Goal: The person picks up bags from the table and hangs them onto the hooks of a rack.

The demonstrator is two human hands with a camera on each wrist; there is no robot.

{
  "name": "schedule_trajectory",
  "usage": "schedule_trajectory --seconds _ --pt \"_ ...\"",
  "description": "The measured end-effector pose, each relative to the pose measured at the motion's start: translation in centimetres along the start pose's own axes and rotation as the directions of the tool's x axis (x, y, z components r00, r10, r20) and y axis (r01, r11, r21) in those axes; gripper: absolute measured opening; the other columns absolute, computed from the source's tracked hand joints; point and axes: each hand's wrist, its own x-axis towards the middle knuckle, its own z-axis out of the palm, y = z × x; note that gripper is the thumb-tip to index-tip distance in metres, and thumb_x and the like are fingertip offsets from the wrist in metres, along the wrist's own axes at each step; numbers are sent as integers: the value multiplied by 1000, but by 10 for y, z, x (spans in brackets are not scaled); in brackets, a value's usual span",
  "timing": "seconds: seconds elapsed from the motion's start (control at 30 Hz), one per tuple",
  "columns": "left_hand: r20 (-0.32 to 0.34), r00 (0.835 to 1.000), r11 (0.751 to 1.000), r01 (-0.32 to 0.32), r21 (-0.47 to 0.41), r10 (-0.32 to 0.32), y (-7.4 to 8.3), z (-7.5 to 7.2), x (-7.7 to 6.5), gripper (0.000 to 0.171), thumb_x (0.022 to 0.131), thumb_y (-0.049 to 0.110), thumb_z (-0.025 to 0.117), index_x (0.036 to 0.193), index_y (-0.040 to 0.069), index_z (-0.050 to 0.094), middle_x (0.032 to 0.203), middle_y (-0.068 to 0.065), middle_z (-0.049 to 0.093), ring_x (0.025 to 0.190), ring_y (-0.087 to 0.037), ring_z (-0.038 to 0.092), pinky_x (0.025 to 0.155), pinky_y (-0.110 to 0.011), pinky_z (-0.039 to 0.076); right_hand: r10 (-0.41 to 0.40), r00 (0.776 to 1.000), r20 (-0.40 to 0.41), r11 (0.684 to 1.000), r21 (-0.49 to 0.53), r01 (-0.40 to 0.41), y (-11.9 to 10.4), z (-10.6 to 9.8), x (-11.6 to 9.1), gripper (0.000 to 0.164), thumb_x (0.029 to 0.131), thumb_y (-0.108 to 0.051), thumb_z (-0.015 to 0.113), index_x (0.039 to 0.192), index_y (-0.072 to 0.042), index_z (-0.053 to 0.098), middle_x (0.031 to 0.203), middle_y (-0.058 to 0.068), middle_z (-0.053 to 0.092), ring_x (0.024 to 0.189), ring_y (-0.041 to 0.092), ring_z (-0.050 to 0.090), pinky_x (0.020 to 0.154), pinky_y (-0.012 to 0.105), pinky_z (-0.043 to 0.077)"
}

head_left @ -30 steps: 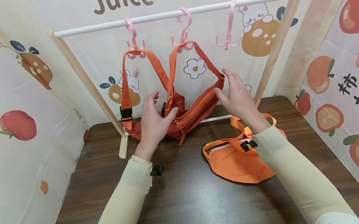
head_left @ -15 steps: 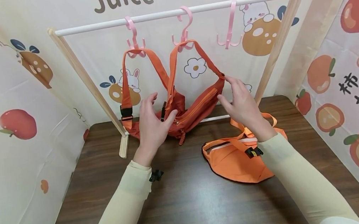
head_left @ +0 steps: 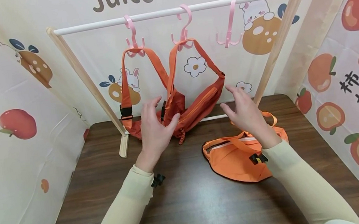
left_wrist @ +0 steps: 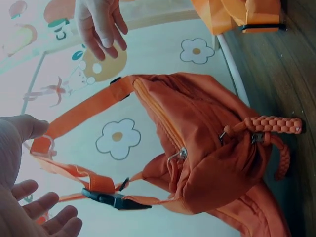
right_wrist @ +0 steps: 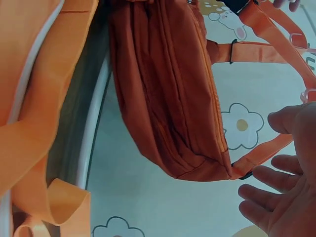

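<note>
A rust-orange sling bag (head_left: 205, 100) hangs tilted by its strap from the middle pink hook (head_left: 184, 29). Another rust-orange bag (head_left: 133, 128) hangs from the left pink hook (head_left: 133, 34), partly covered by the first bag and by my left hand (head_left: 155, 130). That hand is held in front of both bags, fingers relaxed and thumb spread, gripping nothing. My right hand (head_left: 246, 111) is just off the right end of the middle bag, fingers loosely extended; a gap shows in the right wrist view. Below it a brighter orange waist bag (head_left: 235, 162) lies on the table, partly hidden by the right forearm.
The hooks hang on a white rail (head_left: 95, 25) between wooden posts (head_left: 81, 76). A third pink hook (head_left: 228, 33) hangs on the right. The rack stands at the back of the dark wooden table (head_left: 180, 197). Printed fabric walls (head_left: 35, 146) surround it.
My right hand has moved down and away from the end of the middle bag, bringing its fingers off the strap's corner. My left hand has shifted only slightly. The bags hang nearly unchanged.
</note>
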Motion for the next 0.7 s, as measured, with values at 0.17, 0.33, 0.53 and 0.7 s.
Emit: schedule_trajectory --seconds 0.17,0.33,0.53,0.7 --pt "31 998 997 -55 -53 56 3 7 -6 61 90 24 86 140 1 58 133 -16 60 122 -33 56 101 -48 47 24 998 51 1000 -14 -23 6 3 -8 66 106 -29 66 160 -1 40 158 23 45 146 44 42 116 64 36" --pt "132 989 993 -56 -103 70 5 19 -14 57 91 26 85 138 6 61 130 -11 63 116 -31 61 97 -45 51 9 996 93 1000 -31 -6 14 6 -16 64 105 -26 68 158 0 44 156 22 47 143 40 43 114 62 39" --pt "295 955 996 -4 -95 32 6 40 -25 54 93 30 85 137 8 63 128 -11 65 112 -29 63 94 -45 54 34 985 167 998 -51 -25 21 10 -26 64 104 -24 70 157 1 44 156 23 47 140 42 49 113 62 41" --pt "420 907 999 38 -33 -21 6 59 -32 54 93 36 84 137 12 63 126 -3 64 117 -22 62 101 -42 52 41 976 212 997 -76 -25 24 10 -33 61 105 -25 68 155 2 46 153 26 49 131 45 55 109 64 43"
